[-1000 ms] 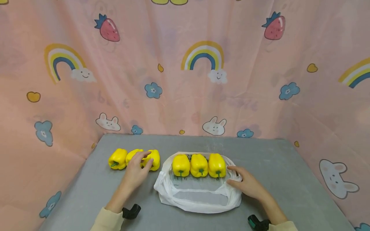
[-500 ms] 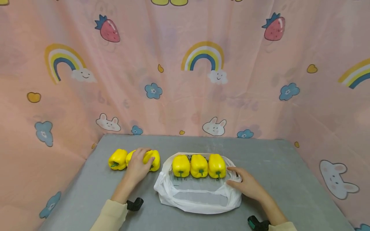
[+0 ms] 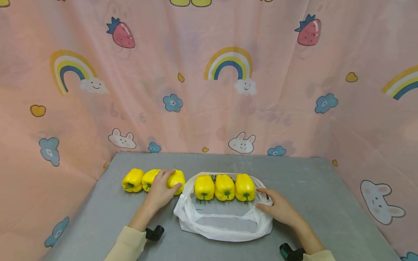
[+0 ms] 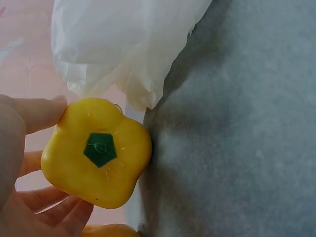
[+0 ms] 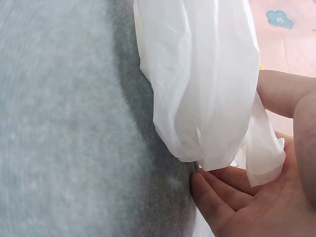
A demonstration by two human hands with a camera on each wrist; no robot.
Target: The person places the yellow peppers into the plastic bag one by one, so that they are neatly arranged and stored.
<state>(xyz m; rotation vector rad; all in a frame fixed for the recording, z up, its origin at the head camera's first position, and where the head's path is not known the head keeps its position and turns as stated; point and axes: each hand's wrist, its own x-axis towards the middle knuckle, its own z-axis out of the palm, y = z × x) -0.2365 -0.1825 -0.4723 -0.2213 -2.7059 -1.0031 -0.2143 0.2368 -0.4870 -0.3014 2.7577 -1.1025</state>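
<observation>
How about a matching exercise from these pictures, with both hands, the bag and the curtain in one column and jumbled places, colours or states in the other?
Column one:
1. left hand
2. right hand
3. bag
4. curtain

Column two:
A. white, with three peppers in it
B. pink, printed with rainbows
C. holding a yellow pepper outside the bag
D. touching the bag's right edge

Right pairs: 1-C, 2-D, 3-A, 4-B.
</observation>
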